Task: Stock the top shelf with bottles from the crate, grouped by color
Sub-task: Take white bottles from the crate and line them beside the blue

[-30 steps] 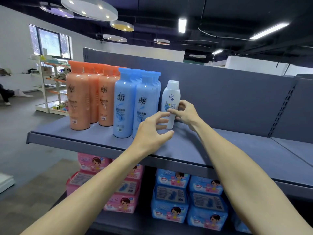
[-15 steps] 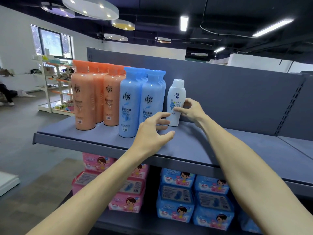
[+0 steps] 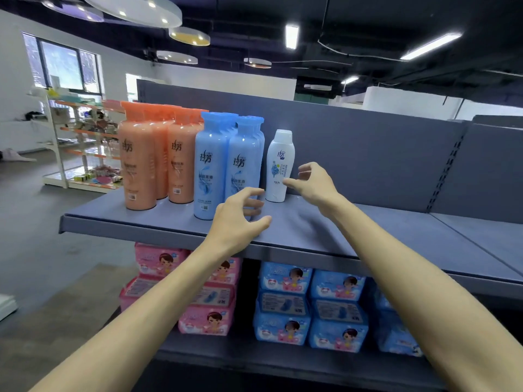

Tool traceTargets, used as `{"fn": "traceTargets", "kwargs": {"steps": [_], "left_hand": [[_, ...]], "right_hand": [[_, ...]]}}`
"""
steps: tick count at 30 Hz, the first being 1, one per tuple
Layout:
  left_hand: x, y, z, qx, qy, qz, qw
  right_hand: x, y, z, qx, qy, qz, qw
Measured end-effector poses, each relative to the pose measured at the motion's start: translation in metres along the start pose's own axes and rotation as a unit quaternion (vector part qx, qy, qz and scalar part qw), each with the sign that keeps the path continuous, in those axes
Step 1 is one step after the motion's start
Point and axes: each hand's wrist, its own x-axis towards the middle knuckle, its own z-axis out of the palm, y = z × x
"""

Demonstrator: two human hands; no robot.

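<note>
Two hands hover mid-frame, holding nothing. Right hand (image 3: 312, 183) loosely curled just right of the upright white bottle (image 3: 279, 165) on the top shelf (image 3: 368, 230). Left hand (image 3: 237, 219) spread, before the blue bottles (image 3: 226, 165); orange bottles (image 3: 152, 157) further left.

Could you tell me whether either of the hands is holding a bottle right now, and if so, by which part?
Nothing is held. The right hand hangs open just right of the small white plastic bottle, apart from it; the left hand hovers open before the tall blue plastic bottles.
</note>
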Motion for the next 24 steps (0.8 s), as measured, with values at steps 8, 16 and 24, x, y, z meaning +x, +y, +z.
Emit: {"fn": "traceTargets", "kwargs": {"steps": [8,16,24], "left_hand": [[-0.094,-0.003,0.023,0.005,0.033,0.084,0.996],[-0.229,-0.084,0.114,-0.016,-0.073,-0.078,0.994],[-0.391,-0.193,0.155,0.004,-0.107,-0.347,0.932]], "right_hand": [[-0.173,0.013,-0.039,-0.020,-0.034,-0.086,0.996],[-0.289,0.143,0.021,-0.040,-0.213,0.067,0.974],[-0.398,0.290,0.125,-0.038,-0.327,0.265,0.906]]}}
